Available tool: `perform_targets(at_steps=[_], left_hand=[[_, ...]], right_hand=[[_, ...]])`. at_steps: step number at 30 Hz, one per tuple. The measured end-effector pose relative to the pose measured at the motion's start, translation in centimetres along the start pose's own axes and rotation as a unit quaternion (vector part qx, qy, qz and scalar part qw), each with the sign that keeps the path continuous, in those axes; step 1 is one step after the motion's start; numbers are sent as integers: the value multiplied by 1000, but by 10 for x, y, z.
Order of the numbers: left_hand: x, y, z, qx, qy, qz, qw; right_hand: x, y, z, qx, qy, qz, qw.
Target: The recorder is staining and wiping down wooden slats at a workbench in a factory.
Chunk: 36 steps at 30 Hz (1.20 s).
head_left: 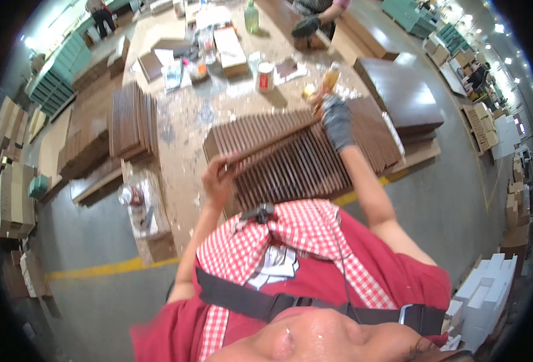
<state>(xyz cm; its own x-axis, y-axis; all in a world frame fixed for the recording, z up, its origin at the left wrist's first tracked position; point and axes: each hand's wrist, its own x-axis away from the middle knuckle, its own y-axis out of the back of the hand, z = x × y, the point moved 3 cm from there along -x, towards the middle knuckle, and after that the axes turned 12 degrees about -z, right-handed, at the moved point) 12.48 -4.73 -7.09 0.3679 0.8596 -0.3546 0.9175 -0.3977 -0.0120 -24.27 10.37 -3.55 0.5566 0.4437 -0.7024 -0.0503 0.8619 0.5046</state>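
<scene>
A long brown wooden strip (272, 142) slants above a row of closely packed brown wooden slats (290, 172) on the worktable. My left hand (217, 181), bare, is closed around the strip's near left end. At its far right end, my right hand (337, 120) in a grey glove is closed on the strip. The right fingertips look orange-brown and blurred; whether a cloth is also in them I cannot tell. Just beyond that hand is a bottle of amber liquid (331, 76). A red and white can (265, 77) stands farther left on the table.
Stacked brown panels (132, 120) lie to the left, and a glossy brown panel stack (399, 93) to the right. A green bottle (251, 17) and a white box (230, 51) are farther back. Across the table is another person's dark-gloved hand (306, 26). A jar (130, 194) sits near left.
</scene>
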Motion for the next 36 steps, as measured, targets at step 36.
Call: perform_targets(at_steps=[36], left_hand=[[13,-14,88,-99,130,-36,986]], right_hand=[[79,-105,206,-2,181,235,955]])
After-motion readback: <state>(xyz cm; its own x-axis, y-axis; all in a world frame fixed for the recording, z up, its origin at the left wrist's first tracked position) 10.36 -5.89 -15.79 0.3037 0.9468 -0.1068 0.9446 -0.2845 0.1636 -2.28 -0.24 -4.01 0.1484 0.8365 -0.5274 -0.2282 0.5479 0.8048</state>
